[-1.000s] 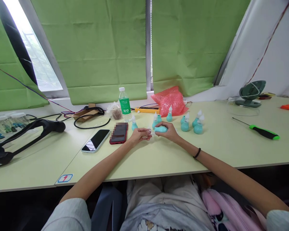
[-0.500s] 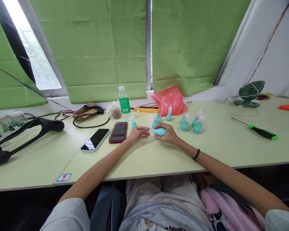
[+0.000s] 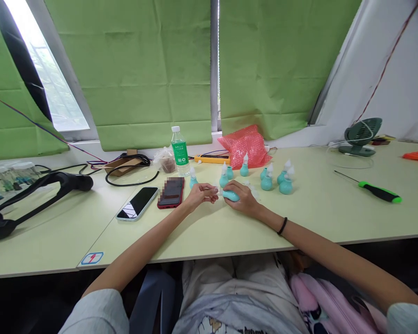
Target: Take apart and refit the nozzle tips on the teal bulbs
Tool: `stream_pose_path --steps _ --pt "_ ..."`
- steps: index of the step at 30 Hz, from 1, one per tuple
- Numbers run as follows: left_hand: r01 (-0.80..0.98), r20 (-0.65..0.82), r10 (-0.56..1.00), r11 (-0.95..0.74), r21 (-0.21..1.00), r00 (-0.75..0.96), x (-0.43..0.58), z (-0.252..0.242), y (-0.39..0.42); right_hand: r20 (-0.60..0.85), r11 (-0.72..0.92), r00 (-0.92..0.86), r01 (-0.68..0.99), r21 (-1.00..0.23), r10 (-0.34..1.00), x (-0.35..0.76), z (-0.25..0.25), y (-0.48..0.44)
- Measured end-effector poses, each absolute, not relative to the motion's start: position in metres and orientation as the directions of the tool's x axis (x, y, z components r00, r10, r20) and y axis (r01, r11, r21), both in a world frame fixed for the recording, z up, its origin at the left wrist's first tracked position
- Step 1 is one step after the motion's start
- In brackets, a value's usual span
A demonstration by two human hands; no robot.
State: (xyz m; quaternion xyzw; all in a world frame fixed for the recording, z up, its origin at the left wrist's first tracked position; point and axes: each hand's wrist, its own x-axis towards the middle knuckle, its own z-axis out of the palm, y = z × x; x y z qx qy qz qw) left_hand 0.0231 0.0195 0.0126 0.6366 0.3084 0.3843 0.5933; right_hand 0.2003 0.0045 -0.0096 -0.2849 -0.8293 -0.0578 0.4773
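Observation:
Wrapped round a teal bulb (image 3: pixel 231 195), my right hand (image 3: pixel 243 198) rests low over the table. The bulb lies on its side with its clear tip toward the left. My left hand (image 3: pixel 202 195) pinches that clear tip between thumb and fingers. Behind my hands stand a teal bulb with a white nozzle (image 3: pixel 223 178), an open-topped teal bulb (image 3: pixel 229 173) and another nozzled one (image 3: pixel 244 168). Several more teal bulbs (image 3: pixel 285 185) stand to the right. One more bulb (image 3: pixel 193 179) is just behind my left hand. Small clear pieces (image 3: pixel 254 191) lie beside my right hand.
Two phones (image 3: pixel 137 204) (image 3: pixel 171 192) lie left of my hands, with a water bottle (image 3: pixel 180 153) behind. At the back are a red bubble-wrap bag (image 3: pixel 245 146), a yellow tool (image 3: pixel 212 158) and coiled black cable (image 3: pixel 132 183). A screwdriver (image 3: pixel 379 191) and fan (image 3: pixel 360 137) are right.
My right hand has turned further over the teal bulb, its fingers now covering more of the top. The left hand stays at the tip, nearly in place.

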Motion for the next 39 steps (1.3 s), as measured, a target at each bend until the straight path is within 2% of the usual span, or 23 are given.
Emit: stream_pose_path --steps 3,10,15,18,24,30,35,39 --pt "-0.024 0.174 0.840 -0.188 0.982 0.514 0.025 0.011 0.018 0.803 0.810 -0.349 0.528 -0.257 0.483 0.200 -0.011 0.006" --pt "0.042 0.314 0.841 -0.369 0.929 0.440 0.032 0.008 0.015 0.664 0.653 -0.185 0.491 -0.576 0.725 0.195 -0.012 0.008" --pt "0.048 0.334 0.850 -0.385 0.922 0.407 0.034 0.009 0.012 0.394 0.434 -0.185 0.321 -0.842 0.900 0.193 -0.005 0.007" --pt "0.012 0.327 0.849 -0.365 0.931 0.416 0.034 0.009 0.010 0.238 0.281 -0.215 0.197 -0.939 0.947 0.192 0.000 0.005" --pt "0.000 0.335 0.821 -0.378 0.926 0.463 0.034 0.011 0.008 0.017 0.039 -0.350 0.057 -0.998 0.937 0.196 0.006 0.004" --pt "0.114 0.435 0.752 -0.553 0.826 0.495 0.033 0.005 0.009 -0.132 -0.108 -0.470 0.078 -0.991 0.873 0.199 0.006 0.008" --pt "0.102 0.484 0.743 -0.587 0.803 0.462 0.034 0.006 0.010 -0.015 -0.028 -0.439 -0.025 -0.999 0.898 0.201 0.010 0.007" --pt "0.025 0.458 0.772 -0.520 0.854 0.440 0.033 0.012 0.012 0.109 0.066 -0.469 -0.106 -0.992 0.877 0.203 0.012 0.006"
